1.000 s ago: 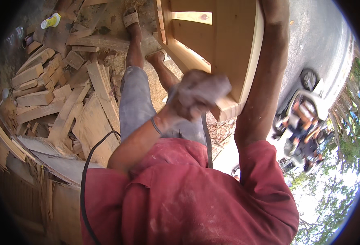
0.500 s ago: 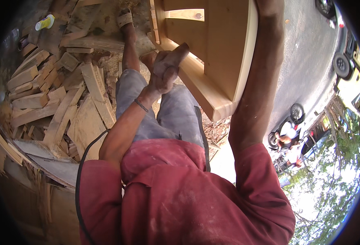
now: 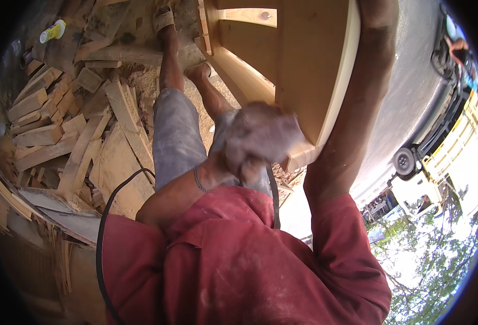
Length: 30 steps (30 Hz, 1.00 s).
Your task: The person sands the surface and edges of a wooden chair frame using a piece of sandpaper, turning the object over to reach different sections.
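Observation:
A pale wooden furniture piece (image 3: pixel 309 65), with a broad panel, slats and gaps, stands tilted at the upper middle. My left hand (image 3: pixel 260 135) is at its near lower corner, dusty and smeared by motion. Its fingers look bunched around something greyish that I cannot make out. My right arm runs up along the panel's right-hand edge. My right hand (image 3: pixel 378 15) is at that edge near the top of the view, its fingers cut off or hidden.
Wood offcuts (image 3: pixel 44 116) lie heaped on the left, with longer boards (image 3: pixel 84 157) beside them. A black cable (image 3: pixel 106 227) runs past my left sleeve. A yellow and white container (image 3: pixel 53 31) lies at the upper left. On the right is a road (image 3: pixel 407 81) with a yellow truck (image 3: pixel 450 162).
My left hand has moved right and nearer to me, from the lower rail to the corner. The wooden piece and my right arm have shifted slightly right. The truck has come into fuller view.

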Motion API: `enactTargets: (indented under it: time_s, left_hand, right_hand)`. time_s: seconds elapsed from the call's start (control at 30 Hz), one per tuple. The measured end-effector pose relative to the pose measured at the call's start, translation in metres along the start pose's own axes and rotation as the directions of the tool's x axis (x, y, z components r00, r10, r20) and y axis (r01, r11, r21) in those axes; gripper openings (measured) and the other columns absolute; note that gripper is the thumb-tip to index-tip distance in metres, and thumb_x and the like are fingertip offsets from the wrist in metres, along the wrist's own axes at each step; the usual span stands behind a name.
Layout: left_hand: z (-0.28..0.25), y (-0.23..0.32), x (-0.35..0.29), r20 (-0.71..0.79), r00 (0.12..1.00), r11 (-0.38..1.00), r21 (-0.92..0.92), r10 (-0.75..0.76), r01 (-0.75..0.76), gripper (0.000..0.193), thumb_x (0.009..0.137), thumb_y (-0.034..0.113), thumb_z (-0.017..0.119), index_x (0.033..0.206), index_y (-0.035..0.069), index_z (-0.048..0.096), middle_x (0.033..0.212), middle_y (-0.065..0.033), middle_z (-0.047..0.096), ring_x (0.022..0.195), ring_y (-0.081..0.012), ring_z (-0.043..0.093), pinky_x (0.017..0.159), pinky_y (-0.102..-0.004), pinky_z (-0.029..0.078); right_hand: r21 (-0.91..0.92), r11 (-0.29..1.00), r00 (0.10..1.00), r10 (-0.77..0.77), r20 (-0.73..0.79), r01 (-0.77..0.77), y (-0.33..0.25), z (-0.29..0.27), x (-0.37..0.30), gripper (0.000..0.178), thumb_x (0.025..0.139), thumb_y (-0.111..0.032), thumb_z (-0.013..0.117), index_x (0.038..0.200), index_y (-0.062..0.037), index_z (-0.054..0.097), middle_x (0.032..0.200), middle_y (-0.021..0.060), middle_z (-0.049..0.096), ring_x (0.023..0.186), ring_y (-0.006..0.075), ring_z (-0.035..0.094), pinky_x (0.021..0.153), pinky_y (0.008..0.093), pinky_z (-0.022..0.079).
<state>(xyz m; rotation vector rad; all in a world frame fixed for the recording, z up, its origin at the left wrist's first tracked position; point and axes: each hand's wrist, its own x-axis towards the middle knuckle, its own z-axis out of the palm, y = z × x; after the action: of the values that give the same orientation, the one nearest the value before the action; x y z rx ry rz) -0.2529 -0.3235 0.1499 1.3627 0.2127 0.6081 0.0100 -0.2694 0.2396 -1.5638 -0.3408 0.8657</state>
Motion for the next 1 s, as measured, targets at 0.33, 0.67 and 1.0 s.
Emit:
enactTargets:
  time_s: [0.33, 0.67, 1.0]
  left_hand:
    - [-0.06, -0.081, -0.007, 0.168, 0.943, 0.947, 0.196, -0.287, 0.254, 0.047, 0.098, 0.021, 0.033, 0.126, -0.005, 0.059, 0.129, -0.023, 0.06, 0.115, -0.0332, 0.06, 0.103, -0.0431, 0.043]
    - [-0.061, -0.084, 0.013, 0.289, 0.951, 0.977, 0.209, -0.115, 0.054, 0.058, 0.104, 0.037, 0.021, 0.131, 0.009, 0.064, 0.109, -0.0034, 0.071, 0.1, -0.0236, 0.062, 0.108, -0.0418, 0.039]
    - [-0.071, -0.04, 0.025, 0.453, 0.865, 0.966, -0.03, -0.216, 0.257, 0.055, 0.083, 0.014, 0.063, 0.135, -0.001, 0.053, 0.138, -0.0207, 0.054, 0.13, -0.0348, 0.05, 0.112, -0.0436, 0.036]
  right_hand:
    - [-0.026, 1.0, 1.0, 0.014, 0.015, -0.013, 0.005, 0.001, 0.016, 0.041, 0.098, -0.033, 0.06, 0.122, 0.0004, 0.064, 0.109, 0.0082, 0.067, 0.1, 0.0156, 0.061, 0.089, 0.0276, 0.047]
    - [-0.099, 0.993, 0.998, 0.06, -0.003, -0.06, 0.013, -0.006, -0.012, 0.041, 0.098, -0.033, 0.059, 0.121, 0.0002, 0.064, 0.108, 0.0081, 0.067, 0.099, 0.0155, 0.061, 0.088, 0.0277, 0.047]
    - [-0.128, 0.991, 0.997, 0.017, -0.078, -0.027, 0.001, -0.025, 0.007, 0.041, 0.098, -0.034, 0.059, 0.121, 0.0, 0.065, 0.107, 0.0081, 0.067, 0.098, 0.0155, 0.061, 0.087, 0.0278, 0.047]
